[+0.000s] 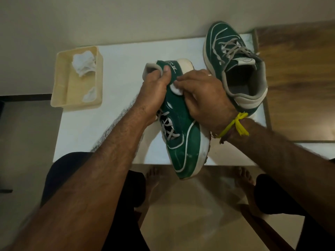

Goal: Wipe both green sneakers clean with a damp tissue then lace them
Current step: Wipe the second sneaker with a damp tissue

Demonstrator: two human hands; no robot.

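Looking down from head height over a white table (112, 73). Left hand (155, 91) gripping the heel collar of a green sneaker (183, 142), fingers tucked inside the opening and thumb clamped on the outside, holding the shoe tilted on its side above the near table edge with the toe pointing toward the viewer. Right hand (204, 98) pressing a small white damp tissue (175, 90) against the sneaker's green side near the heel, fingertips pinching it down. Wearing a yellow thread (235, 125) tied around the right wrist. Resting on the far right of the table, just beside the right hand, a second green sneaker (235, 66), upright, its grey laces lying loose. Sitting on the table's far left, well apart from both shoes, a cream tray (61, 84) holding two crumpled white tissues (83, 64). Showing below the table edge, bare feet on a pale floor.
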